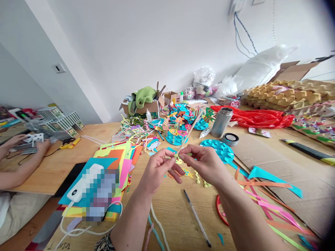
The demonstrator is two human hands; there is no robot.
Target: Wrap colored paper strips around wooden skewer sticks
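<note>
My left hand and my right hand meet over the middle of the table, fingertips pinched close together. A thin pale stick rises from between them, tilted up to the right. A small yellow-green strip lies at the stick's lower end, gripped by the fingertips of both hands; the fingers partly hide it. Which fingers bear the stick itself is hard to see. Beyond the hands are blue paper discs and several colourful paper fish cutouts. Below them lies a pen.
Coloured paper sheets, a white power bank and a cable are at left. A metal flask stands behind the right hand. Paper strips and a cutter lie on cardboard at right. Another person's hands work at far left.
</note>
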